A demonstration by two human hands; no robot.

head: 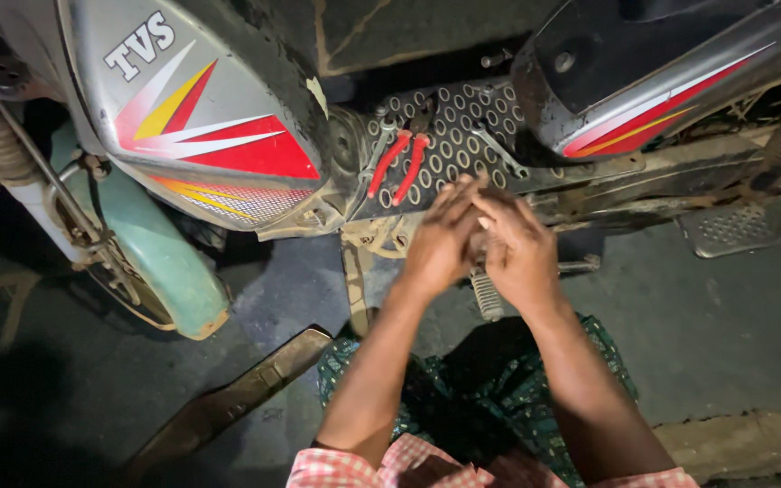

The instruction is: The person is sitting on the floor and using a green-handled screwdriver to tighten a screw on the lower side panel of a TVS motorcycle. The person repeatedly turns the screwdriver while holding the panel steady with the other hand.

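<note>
My left hand (440, 239) and my right hand (519, 248) meet at the near edge of a moped's perforated metal footboard (463, 136). Their fingers press together around something small that stays hidden between them. Just beyond my fingertips lie red-handled pliers (398, 165) on the footboard, with a spanner (377, 149) to their left and another spanner (499, 149) to their right. A ribbed foot peg (487, 294) pokes out below my hands.
A silver side panel (201, 117) with red and yellow stripes stands at the left, above a pale green mudguard (160, 262). A second striped panel (662, 90) is at the right, with a tread plate (732, 226) below it. A dark flat bar (228, 402) lies on the ground.
</note>
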